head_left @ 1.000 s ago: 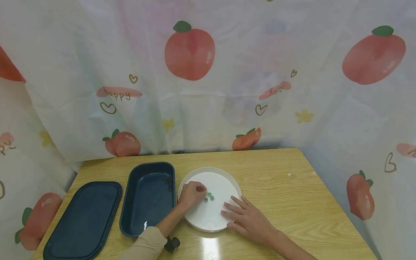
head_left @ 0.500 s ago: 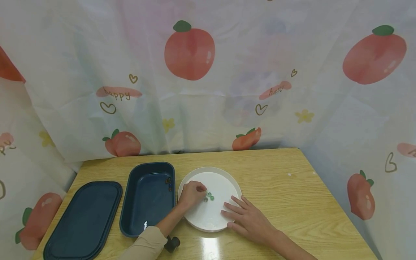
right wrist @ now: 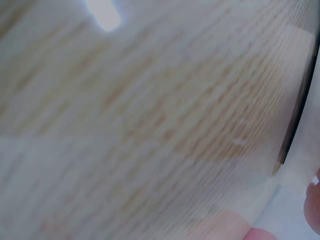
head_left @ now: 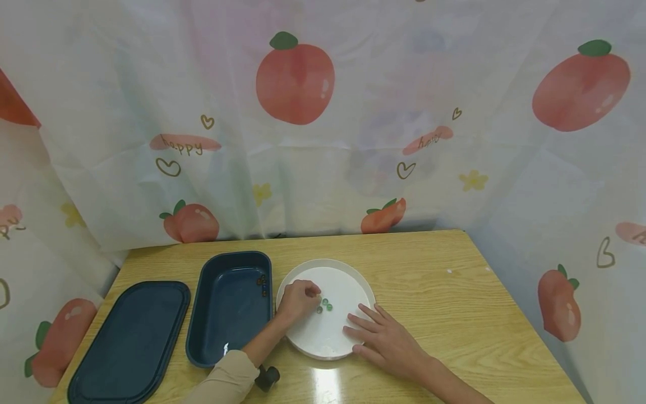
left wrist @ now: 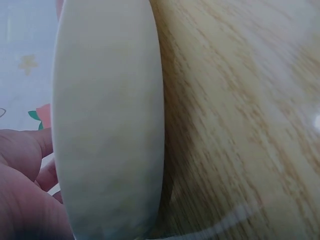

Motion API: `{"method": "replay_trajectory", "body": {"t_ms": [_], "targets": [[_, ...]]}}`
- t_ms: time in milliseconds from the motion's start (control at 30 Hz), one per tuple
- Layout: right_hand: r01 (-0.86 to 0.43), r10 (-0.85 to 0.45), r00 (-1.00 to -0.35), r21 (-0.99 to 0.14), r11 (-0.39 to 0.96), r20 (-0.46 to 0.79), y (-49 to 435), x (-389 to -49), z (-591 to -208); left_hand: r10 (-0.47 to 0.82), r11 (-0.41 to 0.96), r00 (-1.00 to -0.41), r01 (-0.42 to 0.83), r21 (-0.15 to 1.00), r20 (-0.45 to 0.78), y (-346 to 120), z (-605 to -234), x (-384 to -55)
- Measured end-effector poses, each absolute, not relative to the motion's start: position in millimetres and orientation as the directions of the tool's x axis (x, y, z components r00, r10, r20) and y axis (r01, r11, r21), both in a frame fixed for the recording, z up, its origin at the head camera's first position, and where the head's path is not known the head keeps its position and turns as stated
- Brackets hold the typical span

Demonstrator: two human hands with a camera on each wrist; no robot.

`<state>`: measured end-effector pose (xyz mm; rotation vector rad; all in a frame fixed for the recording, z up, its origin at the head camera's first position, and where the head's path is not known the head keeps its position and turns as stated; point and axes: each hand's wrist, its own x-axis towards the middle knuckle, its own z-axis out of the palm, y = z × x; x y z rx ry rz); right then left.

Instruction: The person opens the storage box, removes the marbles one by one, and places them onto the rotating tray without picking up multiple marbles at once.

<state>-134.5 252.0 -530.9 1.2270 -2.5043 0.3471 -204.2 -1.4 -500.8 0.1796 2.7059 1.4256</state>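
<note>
Several green glass marbles lie together on a round white tray with a raised rim. My left hand reaches over the tray's left side, fingers curled, thumb and fingertips close together beside the marbles. A pale spot, perhaps another marble, shows at those fingertips; whether they pinch it I cannot tell. My right hand lies with spread fingers over the tray's right rim. In the left wrist view the tray's side wall hides most of the left fingers. Only bits of fingertips show in the right wrist view.
Left of the tray stands a deep dark blue box, with several brown and blue marbles at its right wall. A matching dark blue lid lies farther left. A black knob-like object sits by the left sleeve.
</note>
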Motion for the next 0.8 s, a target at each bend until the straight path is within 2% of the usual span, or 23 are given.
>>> {"method": "replay_trajectory", "body": {"t_ms": [433,800], "targets": [[-0.788,-0.713,-0.59,-0.076,0.611,0.378,252,-135,-531,0.154,0.524,-0.984,0.161,0.837,0.093,-4,-474,-201],[-0.795,-0.716,-0.584,-0.09,0.6,0.382,251,-135,-530,0.155,0.456,-0.986,0.132,0.88,0.068,-27,-449,-206]]}}
